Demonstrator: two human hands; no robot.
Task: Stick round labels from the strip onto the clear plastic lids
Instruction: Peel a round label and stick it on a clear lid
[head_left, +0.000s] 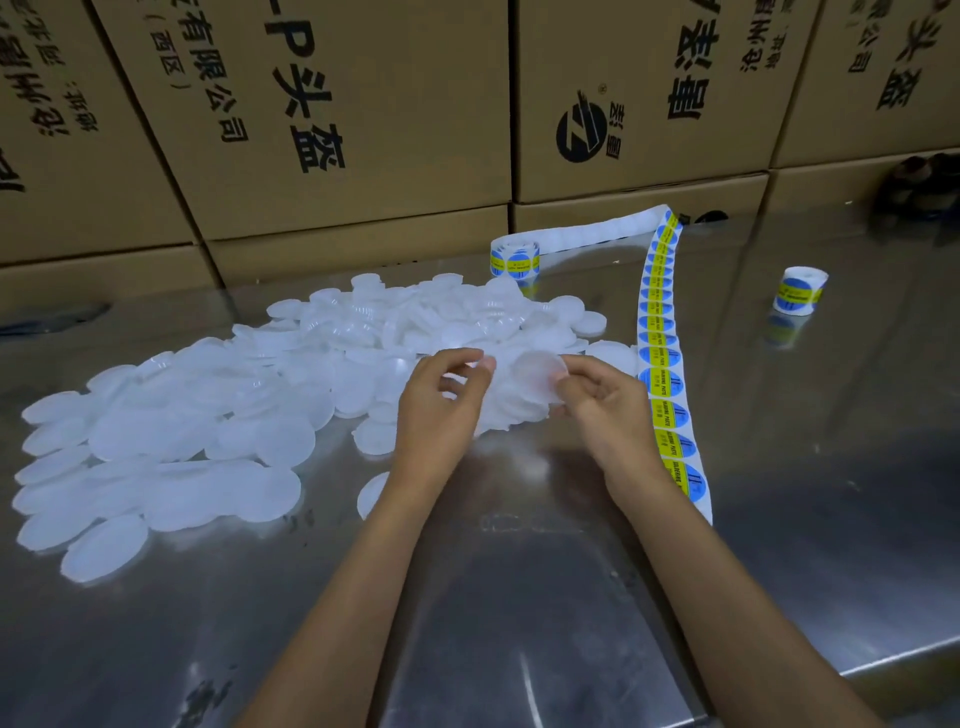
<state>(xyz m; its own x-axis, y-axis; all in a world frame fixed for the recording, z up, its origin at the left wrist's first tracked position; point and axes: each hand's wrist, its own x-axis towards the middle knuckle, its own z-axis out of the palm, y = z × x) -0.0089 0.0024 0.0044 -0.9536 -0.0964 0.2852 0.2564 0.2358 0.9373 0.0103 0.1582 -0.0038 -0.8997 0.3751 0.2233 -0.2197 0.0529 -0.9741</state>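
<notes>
A big heap of clear plastic lids (218, 405) covers the left and middle of the steel table (519, 597). My right hand (597, 400) pinches one clear lid (537, 376) by its edge, tilted up above the heap. My left hand (441, 395) hovers just left of it with curled fingers; a lid edge seems to sit between its fingertips, though this is unclear. A long strip of round blue-and-yellow labels (667, 395) lies on the table just right of my right hand, running back to a small roll (514, 257).
A second label roll (800, 291) stands at the right. Stacked cardboard boxes (363, 130) wall off the table's far side. A single lid (374, 493) lies apart near my left forearm. The table's front right edge (883, 660) drops off.
</notes>
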